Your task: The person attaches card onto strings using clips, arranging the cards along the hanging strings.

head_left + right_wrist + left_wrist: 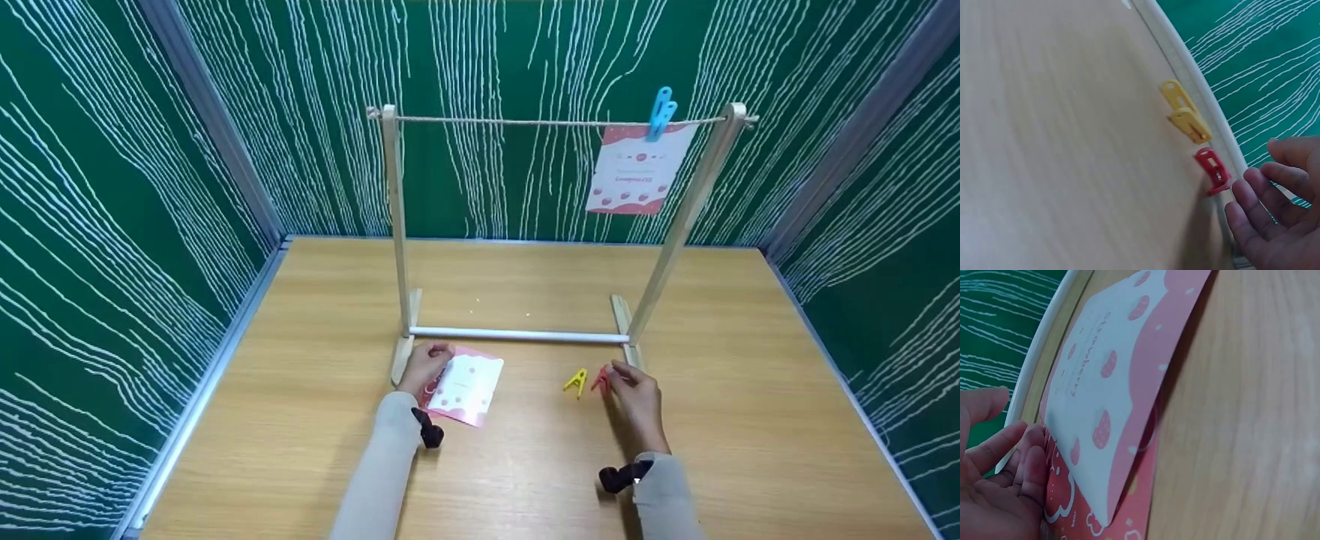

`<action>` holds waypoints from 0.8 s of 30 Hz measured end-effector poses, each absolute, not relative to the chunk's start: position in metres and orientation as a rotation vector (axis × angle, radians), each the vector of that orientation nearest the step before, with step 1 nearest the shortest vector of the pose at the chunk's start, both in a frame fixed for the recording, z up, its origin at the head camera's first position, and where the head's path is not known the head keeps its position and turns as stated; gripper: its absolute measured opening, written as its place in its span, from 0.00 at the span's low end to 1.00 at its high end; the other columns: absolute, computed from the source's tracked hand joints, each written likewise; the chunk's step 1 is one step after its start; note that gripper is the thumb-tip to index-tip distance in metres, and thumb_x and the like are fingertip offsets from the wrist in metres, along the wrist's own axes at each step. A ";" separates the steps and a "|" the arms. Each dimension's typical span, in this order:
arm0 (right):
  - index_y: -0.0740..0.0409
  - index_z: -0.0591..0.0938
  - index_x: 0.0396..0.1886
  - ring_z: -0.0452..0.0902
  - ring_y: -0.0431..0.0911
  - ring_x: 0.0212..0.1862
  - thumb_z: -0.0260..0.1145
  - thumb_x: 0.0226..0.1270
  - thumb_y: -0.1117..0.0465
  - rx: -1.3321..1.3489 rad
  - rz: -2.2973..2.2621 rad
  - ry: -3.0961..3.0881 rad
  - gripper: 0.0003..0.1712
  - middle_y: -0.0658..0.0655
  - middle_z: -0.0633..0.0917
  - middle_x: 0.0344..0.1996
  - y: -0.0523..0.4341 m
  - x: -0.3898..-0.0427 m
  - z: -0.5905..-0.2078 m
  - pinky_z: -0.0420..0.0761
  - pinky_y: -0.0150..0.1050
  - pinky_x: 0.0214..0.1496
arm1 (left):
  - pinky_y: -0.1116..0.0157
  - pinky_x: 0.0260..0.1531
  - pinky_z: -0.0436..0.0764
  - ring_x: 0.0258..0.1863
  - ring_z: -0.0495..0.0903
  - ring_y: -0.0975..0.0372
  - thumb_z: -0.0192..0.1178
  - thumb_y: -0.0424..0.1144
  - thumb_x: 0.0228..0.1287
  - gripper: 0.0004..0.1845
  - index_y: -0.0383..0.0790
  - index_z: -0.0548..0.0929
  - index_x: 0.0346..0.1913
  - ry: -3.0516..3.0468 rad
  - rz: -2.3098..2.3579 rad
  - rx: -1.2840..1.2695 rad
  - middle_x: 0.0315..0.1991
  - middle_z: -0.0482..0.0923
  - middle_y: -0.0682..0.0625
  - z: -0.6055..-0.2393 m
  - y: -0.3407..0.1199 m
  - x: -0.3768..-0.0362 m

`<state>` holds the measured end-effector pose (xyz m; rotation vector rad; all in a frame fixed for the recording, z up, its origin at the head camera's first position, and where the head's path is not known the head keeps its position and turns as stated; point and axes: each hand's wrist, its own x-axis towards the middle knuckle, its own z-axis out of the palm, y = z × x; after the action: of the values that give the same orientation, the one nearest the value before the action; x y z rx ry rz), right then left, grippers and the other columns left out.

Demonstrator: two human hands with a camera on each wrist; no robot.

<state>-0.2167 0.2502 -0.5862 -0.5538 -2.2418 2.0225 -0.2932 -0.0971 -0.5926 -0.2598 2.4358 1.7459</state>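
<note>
Head view: we see both hands low on the wooden tabletop (300,420), in front of a wooden drying frame (395,225); the frame carries a string (525,121) between its two posts, and a white rail (517,335) joins its feet. Our left hand (424,367) rests on the near-left edge of a pink and white card (469,388) that lies flat on the tabletop just in front of the rail; the left wrist view shows the fingers (1027,455) loosely bent and touching the card's edge (1112,399), with a second pink sheet (1134,512) beneath it; we do not see a closed grip on either sheet. Our right hand (637,394) lies beside the frame's right foot; its fingertips reach the red peg (601,380), and the yellow peg (575,382) lies just to the left of the red one, apart from the hand. The right wrist view shows the fingers (1266,191) relaxed and spread, close to the red peg (1212,170) without enclosing it; whether they touch it we cannot tell; the yellow peg (1185,117) lies just beyond. On the string, near the right post, a blue peg (661,111) clamps another pink and white card (637,171), which hangs clear of the tabletop.
</note>
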 end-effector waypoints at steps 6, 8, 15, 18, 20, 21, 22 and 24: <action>0.69 0.78 0.57 0.78 0.33 0.37 0.63 0.68 0.59 -0.555 1.803 -2.334 0.22 0.65 0.83 0.49 0.247 -0.216 -0.597 0.77 0.21 0.39 | 0.72 0.28 0.72 0.33 0.73 0.64 0.60 0.37 0.63 0.19 0.29 0.78 0.54 2.348 1.795 -0.237 0.41 0.80 0.45 -0.597 -0.100 -0.293; 0.67 0.80 0.55 0.77 0.32 0.36 0.64 0.68 0.58 -0.549 1.698 -2.378 0.21 0.65 0.84 0.48 0.246 -0.216 -0.601 0.75 0.20 0.38 | 0.73 0.31 0.73 0.34 0.74 0.63 0.60 0.35 0.61 0.20 0.26 0.77 0.54 2.373 1.799 -0.199 0.41 0.80 0.43 -0.598 -0.100 -0.293; 0.63 0.79 0.58 0.76 0.50 0.51 0.63 0.68 0.58 -0.523 1.536 -2.484 0.22 0.65 0.81 0.51 0.244 -0.214 -0.609 0.72 0.26 0.46 | 0.71 0.36 0.73 0.37 0.74 0.61 0.66 0.33 0.56 0.21 0.27 0.79 0.52 2.419 1.744 -0.188 0.39 0.79 0.45 -0.596 -0.097 -0.294; 0.64 0.79 0.58 0.76 0.48 0.47 0.64 0.67 0.59 -0.508 1.492 -2.503 0.22 0.65 0.81 0.48 0.242 -0.214 -0.611 0.72 0.27 0.44 | 0.71 0.36 0.73 0.38 0.73 0.61 0.67 0.34 0.56 0.21 0.30 0.79 0.53 2.407 1.710 -0.225 0.40 0.78 0.45 -0.593 -0.097 -0.293; 0.65 0.78 0.58 0.75 0.47 0.45 0.65 0.66 0.59 -0.501 1.473 -2.511 0.23 0.65 0.81 0.46 0.241 -0.214 -0.611 0.72 0.26 0.41 | 0.71 0.35 0.72 0.38 0.73 0.61 0.67 0.34 0.57 0.21 0.31 0.79 0.53 2.386 1.701 -0.248 0.41 0.78 0.46 -0.592 -0.098 -0.293; 0.65 0.78 0.58 0.75 0.47 0.44 0.65 0.65 0.59 -0.502 1.472 -2.517 0.24 0.64 0.80 0.46 0.240 -0.214 -0.611 0.72 0.26 0.40 | 0.72 0.33 0.72 0.37 0.73 0.61 0.67 0.35 0.57 0.21 0.31 0.79 0.54 2.376 1.701 -0.251 0.40 0.77 0.46 -0.592 -0.099 -0.293; 0.65 0.77 0.59 0.74 0.47 0.44 0.65 0.65 0.59 -0.504 1.476 -2.523 0.24 0.64 0.80 0.46 0.240 -0.214 -0.611 0.72 0.26 0.40 | 0.72 0.31 0.71 0.35 0.72 0.62 0.67 0.35 0.57 0.22 0.31 0.79 0.54 2.368 1.703 -0.250 0.40 0.77 0.47 -0.593 -0.099 -0.293; 0.65 0.76 0.60 0.74 0.50 0.47 0.65 0.66 0.58 -0.512 1.487 -2.534 0.25 0.65 0.79 0.47 0.240 -0.214 -0.610 0.72 0.27 0.41 | 0.73 0.29 0.70 0.33 0.71 0.63 0.67 0.35 0.56 0.22 0.31 0.78 0.54 2.364 1.693 -0.251 0.38 0.75 0.48 -0.592 -0.099 -0.294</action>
<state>-0.2141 0.2395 -0.6101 -0.5116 -2.5344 1.4872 -0.2939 -0.0994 -0.5923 -0.2513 2.3637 1.6933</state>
